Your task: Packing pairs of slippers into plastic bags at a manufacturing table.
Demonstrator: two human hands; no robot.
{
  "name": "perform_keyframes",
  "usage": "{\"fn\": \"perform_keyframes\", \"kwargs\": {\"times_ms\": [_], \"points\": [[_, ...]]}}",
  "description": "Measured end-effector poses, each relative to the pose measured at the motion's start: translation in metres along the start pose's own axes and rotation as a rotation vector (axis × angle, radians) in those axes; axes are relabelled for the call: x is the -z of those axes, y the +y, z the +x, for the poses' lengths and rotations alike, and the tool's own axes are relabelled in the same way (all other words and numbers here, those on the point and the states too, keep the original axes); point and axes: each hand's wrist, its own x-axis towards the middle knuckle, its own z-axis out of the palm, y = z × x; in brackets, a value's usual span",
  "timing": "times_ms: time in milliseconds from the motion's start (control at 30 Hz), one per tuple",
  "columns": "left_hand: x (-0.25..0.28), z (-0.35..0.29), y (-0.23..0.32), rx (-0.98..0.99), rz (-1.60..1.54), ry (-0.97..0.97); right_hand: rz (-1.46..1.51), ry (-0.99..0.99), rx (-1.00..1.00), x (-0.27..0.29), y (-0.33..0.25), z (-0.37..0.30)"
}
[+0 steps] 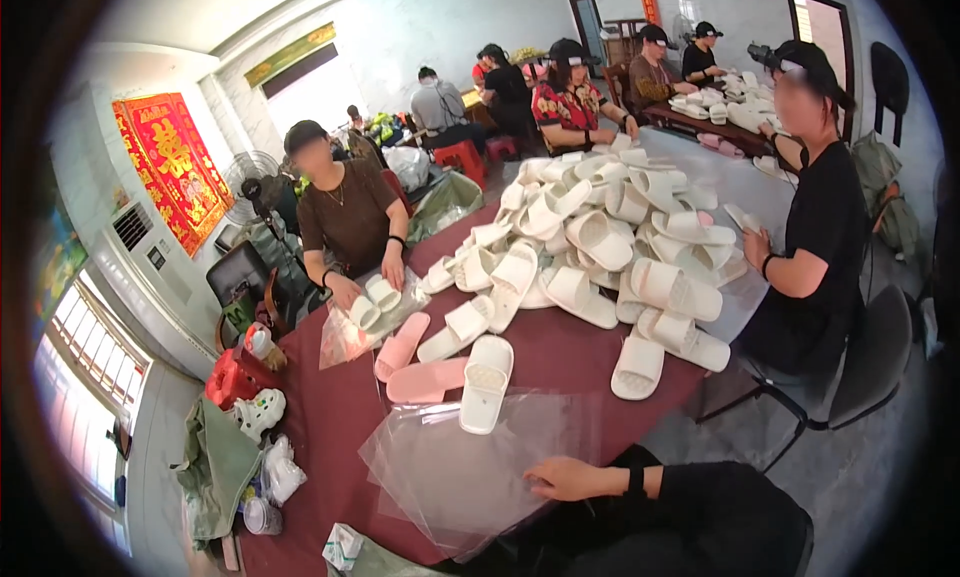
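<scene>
From the lower right, my right hand (pixel 565 478) reaches over the near edge of a fanned stack of clear plastic bags (pixel 455 477). Its fingers are loosely extended and nothing shows in them; whether the fingertips press on a bag I cannot tell. My left hand is out of view. Beyond the bags lies a white slide slipper (pixel 487 387), its near end over the stack. Beside it are two pink slippers, one sole (pixel 425 381) partly under the white one and another slipper (pixel 402 347) farther back. A large heap of white slippers (pixel 590 227) covers the table's far middle.
The table has a dark red cloth (pixel 560 362). Across it on the left, a co-worker (pixel 350 212) handles two white slippers on a plastic bag; another co-worker (pixel 815 187) holds a slipper at right. A red bag (pixel 240 377) and white clog (pixel 260 414) sit along the left edge.
</scene>
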Motion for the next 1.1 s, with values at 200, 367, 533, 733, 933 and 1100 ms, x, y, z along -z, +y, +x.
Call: {"fn": "perform_keyframes", "kwargs": {"times_ms": [200,367,533,733,933,1100], "points": [[0.007,-0.083,0.022,0.149,0.184,-0.036,-0.339,0.153,0.161,-0.018,0.026,0.017],[0.005,-0.182,0.059,0.370,0.288,-0.074,-0.429,0.159,0.147,0.000,0.022,0.023],[0.040,-0.177,0.173,0.049,-0.203,-0.019,-0.502,0.095,0.007,-0.009,0.033,0.011],[-0.009,-0.128,0.280,-0.261,-0.252,0.019,-0.478,0.031,-0.096,-0.027,-0.006,0.028],[-0.061,-0.082,0.331,-0.028,-0.076,-0.142,0.094,-0.171,0.060,-0.013,0.001,0.053],[-0.086,-0.074,0.309,-0.129,-0.020,-0.007,-0.194,0.333,0.001,0.043,0.032,0.103]]}}
